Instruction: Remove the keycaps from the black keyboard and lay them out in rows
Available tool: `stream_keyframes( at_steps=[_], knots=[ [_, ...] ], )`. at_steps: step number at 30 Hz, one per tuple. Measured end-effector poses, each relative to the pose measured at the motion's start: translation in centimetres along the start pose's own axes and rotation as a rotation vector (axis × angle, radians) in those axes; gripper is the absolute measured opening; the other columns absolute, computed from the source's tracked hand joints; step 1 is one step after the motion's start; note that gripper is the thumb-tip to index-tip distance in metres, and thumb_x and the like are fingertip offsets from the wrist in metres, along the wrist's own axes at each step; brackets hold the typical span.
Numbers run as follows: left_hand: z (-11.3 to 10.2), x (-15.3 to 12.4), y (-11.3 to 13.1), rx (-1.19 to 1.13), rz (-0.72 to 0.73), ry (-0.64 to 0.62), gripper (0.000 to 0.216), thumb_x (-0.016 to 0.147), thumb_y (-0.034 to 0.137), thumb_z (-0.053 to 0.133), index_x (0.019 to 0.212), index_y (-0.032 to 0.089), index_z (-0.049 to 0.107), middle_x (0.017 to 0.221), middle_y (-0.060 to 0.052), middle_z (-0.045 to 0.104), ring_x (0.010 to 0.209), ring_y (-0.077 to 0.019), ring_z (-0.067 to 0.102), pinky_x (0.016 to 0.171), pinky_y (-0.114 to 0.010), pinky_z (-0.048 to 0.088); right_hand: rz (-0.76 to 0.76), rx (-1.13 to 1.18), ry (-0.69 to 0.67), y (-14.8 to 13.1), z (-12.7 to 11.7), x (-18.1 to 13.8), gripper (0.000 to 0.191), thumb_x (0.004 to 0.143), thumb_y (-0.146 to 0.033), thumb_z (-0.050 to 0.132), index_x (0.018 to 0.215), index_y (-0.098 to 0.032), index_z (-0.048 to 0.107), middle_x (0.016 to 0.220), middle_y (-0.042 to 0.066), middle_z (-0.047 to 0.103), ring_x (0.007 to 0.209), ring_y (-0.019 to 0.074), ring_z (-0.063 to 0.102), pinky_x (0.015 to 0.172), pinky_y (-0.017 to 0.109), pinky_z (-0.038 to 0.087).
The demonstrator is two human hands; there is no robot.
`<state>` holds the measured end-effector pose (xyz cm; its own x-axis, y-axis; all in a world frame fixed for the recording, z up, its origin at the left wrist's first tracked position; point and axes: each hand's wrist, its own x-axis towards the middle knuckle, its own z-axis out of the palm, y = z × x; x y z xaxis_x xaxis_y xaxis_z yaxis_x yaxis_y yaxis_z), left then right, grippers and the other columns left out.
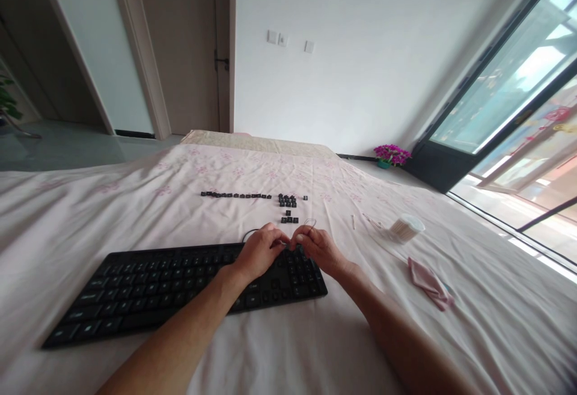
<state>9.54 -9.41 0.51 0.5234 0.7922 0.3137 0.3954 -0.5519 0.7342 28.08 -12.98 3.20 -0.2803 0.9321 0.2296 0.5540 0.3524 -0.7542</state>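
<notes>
A black keyboard [180, 278] lies on the pink sheet, with bare patches where keys are off near its right part. My left hand [260, 252] is over the keyboard's upper right, its fingers pinched together; whatever they hold is too small to make out. Right beside it, my right hand [319, 249] is closed at the number pad, fingertips almost meeting those of the left. A thin wire keycap puller [310, 222] sticks up from behind the right hand's fingers. Beyond the hands, loose black keycaps [287, 201] stand in small groups, and more keycaps [237, 195] form a long row.
To the right are a container of cotton swabs [406, 228], a loose swab [354, 222] and a folded pink cloth [430, 284]. The patterned sheet [135, 208] is wrinkled. Purple flowers [392, 154] stand on the floor by the glass door [500, 94].
</notes>
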Motion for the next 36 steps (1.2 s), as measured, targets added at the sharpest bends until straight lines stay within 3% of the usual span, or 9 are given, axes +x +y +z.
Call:
stream_keyframes(
  at_steps=[10, 19, 28, 34, 36],
  knots=[
    [0.8, 0.4, 0.6, 0.176, 0.069, -0.076, 0.004, 0.077, 0.026, 0.064, 0.079, 0.025, 0.067, 0.08, 0.001, 0.062, 0.083, -0.0179, 0.057, 0.074, -0.025, 0.041, -0.215, 0.006, 0.174, 1.5, 2.1, -0.8, 0.03, 0.095, -0.03, 0.038, 0.072, -0.018, 0.055, 0.071, 0.001, 0.058, 0.067, 0.0131, 0.055, 0.07, 0.026, 0.044],
    [1.9, 0.5, 1.2, 0.276, 0.091, -0.02, 0.025, 0.089, 0.034, 0.048, 0.073, 0.023, 0.063, 0.077, 0.001, 0.06, 0.077, -0.0161, 0.057, 0.068, -0.026, 0.035, -0.284, 0.028, 0.218, 1.7, 2.3, -1.4, 0.029, 0.094, -0.029, 0.038, 0.073, -0.019, 0.055, 0.07, 0.003, 0.058, 0.066, 0.0142, 0.055, 0.068, 0.027, 0.045],
    [1.8, 0.3, 1.5, 0.097, 0.107, -0.042, 0.021, 0.09, 0.027, 0.043, 0.077, 0.021, 0.058, 0.081, 0.001, 0.058, 0.075, -0.0139, 0.057, 0.068, -0.023, 0.039, -0.313, 0.044, 0.309, 1.0, 2.2, -1.9, 0.027, 0.094, -0.027, 0.036, 0.078, -0.02, 0.056, 0.071, 0.003, 0.059, 0.068, 0.0149, 0.057, 0.069, 0.029, 0.047],
    [1.6, 0.6, 0.8, -0.078, 0.05, -0.025, 0.007, 0.081, 0.02, 0.054, 0.085, 0.021, 0.06, 0.081, 0.001, 0.063, 0.078, -0.0157, 0.059, 0.071, -0.024, 0.043, -0.351, -0.033, 0.306, -0.1, 1.6, -1.7, 0.025, 0.093, -0.023, 0.037, 0.083, -0.02, 0.06, 0.077, 0.004, 0.062, 0.071, 0.0157, 0.057, 0.07, 0.03, 0.047],
    [1.6, 0.6, 0.5, -0.179, -0.01, -0.003, 0.023, 0.076, 0.014, 0.058, 0.098, 0.022, 0.059, 0.086, 0.001, 0.065, 0.081, -0.0154, 0.061, 0.074, -0.025, 0.045, -0.372, -0.129, 0.345, -0.5, 1.1, -1.6, 0.025, 0.092, -0.021, 0.038, 0.087, -0.02, 0.062, 0.079, 0.004, 0.064, 0.076, 0.0175, 0.057, 0.075, 0.033, 0.046]
  ],
)
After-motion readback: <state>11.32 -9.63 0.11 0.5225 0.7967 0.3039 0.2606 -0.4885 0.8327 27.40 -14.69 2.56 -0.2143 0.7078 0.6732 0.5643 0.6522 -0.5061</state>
